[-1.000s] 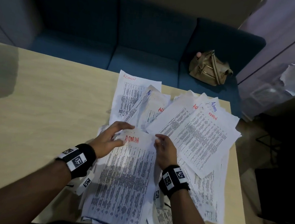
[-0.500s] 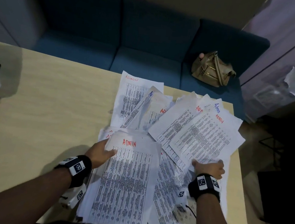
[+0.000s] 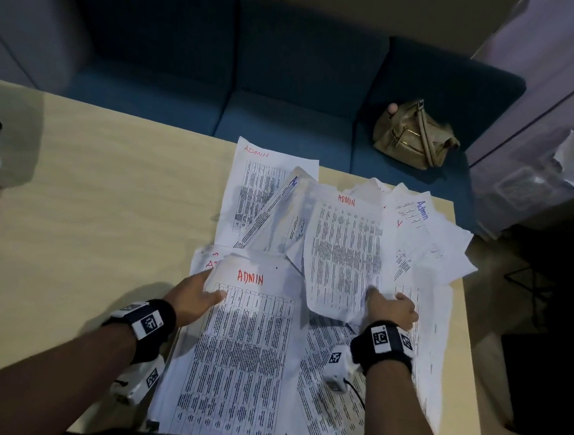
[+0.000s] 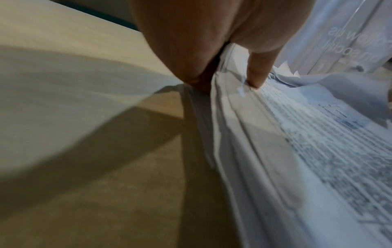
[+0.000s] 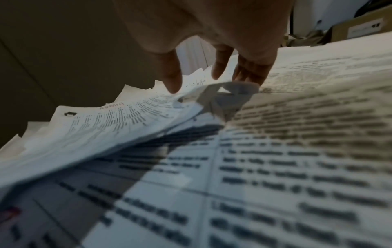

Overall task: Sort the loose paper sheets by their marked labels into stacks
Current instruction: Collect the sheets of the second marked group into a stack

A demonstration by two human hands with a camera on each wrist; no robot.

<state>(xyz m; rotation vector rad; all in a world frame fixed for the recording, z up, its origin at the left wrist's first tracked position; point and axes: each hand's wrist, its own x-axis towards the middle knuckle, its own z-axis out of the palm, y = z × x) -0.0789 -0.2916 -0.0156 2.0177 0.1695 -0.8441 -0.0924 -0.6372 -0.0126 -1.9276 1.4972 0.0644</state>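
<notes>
Much of the loose spread of white printed paper sheets (image 3: 424, 248) is buried under itself on the pale wooden table (image 3: 91, 202): several labels are covered by overlapping pages, one blue mark near the far edge shows only a stroke, and the print is too small to read from the head view. The sheets cover the table's right half, reaching the near edge, where the lowest pages are cut off by the frame.

At the near edge lies a stack of printed sheets topped by a page marked ADMIN in bold red (image 3: 244, 344). The left hand (image 3: 193, 295) holds its upper left corner, thumb (image 4: 257, 73) pressed on top and the other fingers tucked beneath the edges, hidden from every view. In the left wrist view the stack's edges (image 4: 233, 134) show as several layers, blurred.

The right hand (image 3: 393, 309) is at the bottom of a second white sheet headed ADMIN in smaller red letters (image 3: 344, 252), which lies to the right of the stack and overlaps it. Its thumb (image 5: 172, 78) sits on that sheet's face (image 5: 118, 120) and the curled fingertips (image 5: 250, 73) meet a crumpled lower corner, which bends upward between them.

Beyond the table's far edge a tan handbag (image 3: 414, 134) sits on a dark blue sofa (image 3: 272, 79).
</notes>
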